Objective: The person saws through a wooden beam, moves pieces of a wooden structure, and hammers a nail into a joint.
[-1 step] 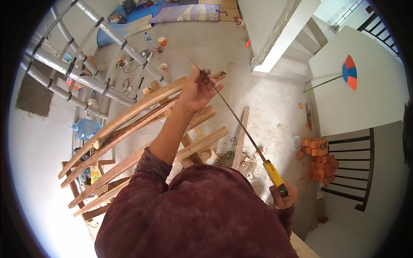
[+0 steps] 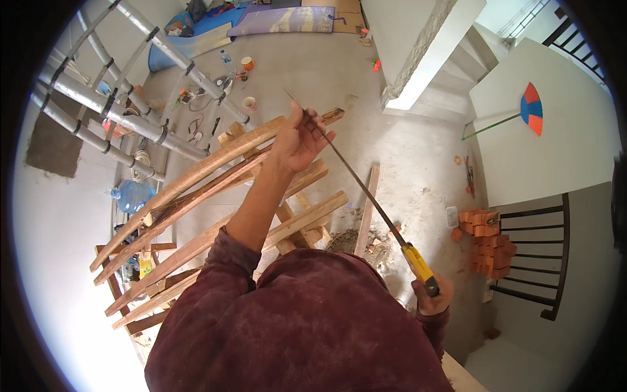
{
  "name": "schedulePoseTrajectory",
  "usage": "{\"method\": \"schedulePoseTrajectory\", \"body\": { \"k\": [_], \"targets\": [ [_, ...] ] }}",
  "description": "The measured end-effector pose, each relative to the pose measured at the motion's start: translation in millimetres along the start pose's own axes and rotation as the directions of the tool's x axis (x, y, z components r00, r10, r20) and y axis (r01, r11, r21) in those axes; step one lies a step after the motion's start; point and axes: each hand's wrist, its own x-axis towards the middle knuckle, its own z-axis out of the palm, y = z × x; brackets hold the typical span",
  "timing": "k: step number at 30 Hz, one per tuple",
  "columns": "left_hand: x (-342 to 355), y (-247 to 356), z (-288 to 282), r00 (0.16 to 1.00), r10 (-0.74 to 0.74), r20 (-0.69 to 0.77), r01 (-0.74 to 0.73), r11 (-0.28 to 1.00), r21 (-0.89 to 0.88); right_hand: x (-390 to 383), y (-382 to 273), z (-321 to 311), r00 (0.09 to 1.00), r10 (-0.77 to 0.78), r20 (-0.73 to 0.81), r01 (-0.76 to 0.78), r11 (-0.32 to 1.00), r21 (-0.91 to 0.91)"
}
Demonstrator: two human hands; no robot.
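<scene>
A handsaw point(image 2: 367, 190) with a yellow and black handle is held out in front of me, its long thin blade seen almost edge-on. At the lower right, my right hand point(image 2: 432, 295) is wrapped round the handle. My left hand point(image 2: 302, 138) is near the far end of the blade, palm up, fingers curled against the metal and thumb alongside; the blade's tip sticks out past it. Under my left forearm, several long wooden beams point(image 2: 189, 251) lie side by side on a timber support. One curved beam point(image 2: 225, 155) runs along the far side of the stack.
A silver ladder point(image 2: 176, 62) leans at the upper left. Near it are a large blue water bottle point(image 2: 132, 196) and scattered small items. A wood plank point(image 2: 368, 209) lies beside rubble on the floor. Stacked orange bricks point(image 2: 490, 251) stand at the right by a dark railing point(image 2: 558, 261).
The left fingers have curled in closer on the blade. The handsaw's handle has shifted very slightly; the rest looks the same.
</scene>
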Motion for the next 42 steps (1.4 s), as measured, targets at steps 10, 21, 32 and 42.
{"method": "schedulePoseTrajectory", "body": {
  "k": [10, 21, 32, 42],
  "targets": [
    [-113.0, -22.9, -14.6, 0.947, -0.305, -0.097, 0.316, 0.94, 0.126, 25.1, 95.6, -12.2, 0.979, 0.024, 0.204, -0.024, 1.0, -0.003],
    [5.2, 43.2, -22.2, 0.935, 0.165, -0.314, -0.008, 0.895, 0.446, 34.6, -2.6, 59.3, 0.984, 0.093, 0.153, -0.165, 0.81, 0.563],
    [23.7, 16.2, -133.7, 0.869, 0.437, -0.231, 0.463, -0.556, 0.69, 138.0, 1.7, 130.5, 0.974, 0.104, 0.201, -0.137, 0.978, 0.157],
    [48.8, 31.3, -123.1, 0.806, 0.561, -0.19, 0.172, 0.086, 0.981, 119.1, -31.5, 102.5, 0.981, -0.067, 0.185, 0.029, 0.979, 0.2]
  ]
}}
